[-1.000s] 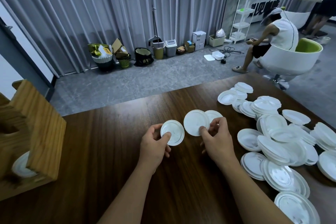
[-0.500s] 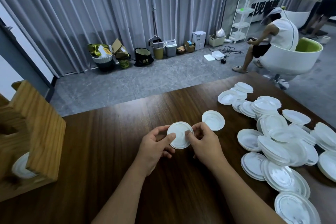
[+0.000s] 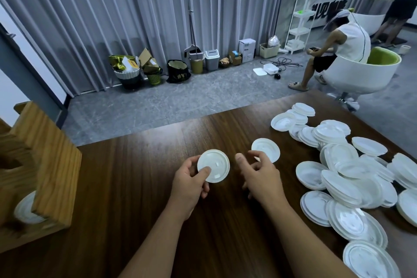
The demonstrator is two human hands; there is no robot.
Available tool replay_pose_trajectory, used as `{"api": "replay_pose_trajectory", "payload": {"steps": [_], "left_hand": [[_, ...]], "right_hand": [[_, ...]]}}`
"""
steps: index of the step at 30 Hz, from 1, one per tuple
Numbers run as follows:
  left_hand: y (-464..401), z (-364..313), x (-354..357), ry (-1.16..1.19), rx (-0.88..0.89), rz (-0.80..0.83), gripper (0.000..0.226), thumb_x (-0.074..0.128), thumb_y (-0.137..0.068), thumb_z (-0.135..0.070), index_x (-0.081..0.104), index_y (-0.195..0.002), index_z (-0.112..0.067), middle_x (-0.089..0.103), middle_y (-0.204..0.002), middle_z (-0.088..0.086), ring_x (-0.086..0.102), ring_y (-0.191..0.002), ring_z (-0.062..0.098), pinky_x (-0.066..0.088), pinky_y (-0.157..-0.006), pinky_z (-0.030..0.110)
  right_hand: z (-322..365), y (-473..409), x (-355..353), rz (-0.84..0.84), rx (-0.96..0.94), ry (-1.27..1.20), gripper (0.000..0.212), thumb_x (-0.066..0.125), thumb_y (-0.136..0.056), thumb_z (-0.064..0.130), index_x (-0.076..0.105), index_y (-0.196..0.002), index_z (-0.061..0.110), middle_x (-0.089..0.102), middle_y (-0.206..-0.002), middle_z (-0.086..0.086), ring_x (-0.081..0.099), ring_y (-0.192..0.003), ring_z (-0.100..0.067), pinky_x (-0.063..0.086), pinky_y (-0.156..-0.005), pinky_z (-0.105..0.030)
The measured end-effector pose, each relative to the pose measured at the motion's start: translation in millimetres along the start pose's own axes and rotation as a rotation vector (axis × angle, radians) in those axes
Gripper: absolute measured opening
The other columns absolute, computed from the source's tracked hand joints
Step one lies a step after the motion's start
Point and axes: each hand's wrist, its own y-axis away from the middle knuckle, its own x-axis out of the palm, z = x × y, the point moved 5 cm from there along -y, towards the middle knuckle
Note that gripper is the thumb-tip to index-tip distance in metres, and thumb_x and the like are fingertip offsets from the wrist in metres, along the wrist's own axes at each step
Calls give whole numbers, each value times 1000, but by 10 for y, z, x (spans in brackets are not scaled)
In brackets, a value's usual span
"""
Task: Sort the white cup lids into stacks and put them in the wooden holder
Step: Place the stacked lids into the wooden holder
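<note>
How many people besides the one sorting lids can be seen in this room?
2. One person sits in the white and green chair beyond the table's far right corner. Another person stands at the top right edge, only partly in frame. Others may be out of view.

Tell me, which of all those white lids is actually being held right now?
The lid pinched in the left hand, at the table's middle. Every other lid lies loose: one just beyond the empty right hand, the rest heaped to the right.
</note>
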Motion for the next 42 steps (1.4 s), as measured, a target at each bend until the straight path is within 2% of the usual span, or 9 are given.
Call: {"api": "replay_pose_trajectory", "payload": {"steps": [3,9,11,15,19,25,32,35,42], "left_hand": [[-7,7,-3,18,13,-9,28,74,-99,-15,68,-118,-35,80,-104,-2,59,-53,13,45,-44,26],[16,-21,-7,-25,14,-11,29,75,-100,-20,66,-120,-38,81,-104,-3,61,-56,12,48,-47,25],[25,-26,-20,5,18,-18,29,75,-100,-19,66,-123,-34,81,-103,-1,60,-56,13,48,-47,26],[32,-30,-18,37,25,-51,29,74,-100,-16,66,-124,-30,80,-103,0,59,-56,15,47,-46,27],[37,-21,-13,8,38,-105,30,73,-99,-19,65,-120,-39,80,-101,-4,63,-56,14,51,-49,28],[11,-6,-38,83,9,-189,33,72,-100,-18,62,-120,-41,79,-103,-9,68,-60,14,56,-52,29],[32,-34,-55,96,20,-311,40,69,-102,-13,59,-132,-37,74,-109,4,75,-65,18,61,-55,33],[49,-76,40,-21,50,-235,40,69,-102,-14,61,-123,-47,75,-108,-1,80,-70,21,62,-54,31],[48,-82,51,31,27,6,32,76,-95,-51,69,-127,-48,82,-105,5,80,-80,30,62,-59,33]], "right_hand": [[-82,-85,-179,-107,85,134,53,66,-100,49,54,-148,30,74,-89,3,75,-75,-16,68,-74,-44],[-56,-118,-26,235,113,-50,26,68,-104,35,66,-130,30,81,-86,2,66,-53,-13,53,-46,-27],[17,-126,-22,238,25,-136,16,67,-104,30,76,-118,30,81,-84,2,62,-52,-10,50,-48,-29],[87,-240,-279,-173,-76,71,7,71,-95,30,73,-96,36,73,-87,9,69,-79,-8,51,-65,-27],[2,-303,-162,31,50,155,35,76,-92,40,62,-124,36,63,-111,10,66,-94,-9,52,-67,-28],[-17,-205,101,201,63,232,44,84,-89,44,56,-122,34,68,-104,7,74,-76,-16,52,-45,-21],[-110,-259,-36,52,130,-87,15,75,-99,19,68,-108,30,71,-107,-4,77,-62,-21,65,-55,-31],[-80,-227,-45,41,79,-194,10,78,-98,25,70,-104,27,74,-98,-7,78,-69,-21,68,-59,-40],[45,-182,120,127,-50,1,16,80,-96,38,69,-96,26,75,-88,3,72,-59,-14,60,-52,-28]]}}
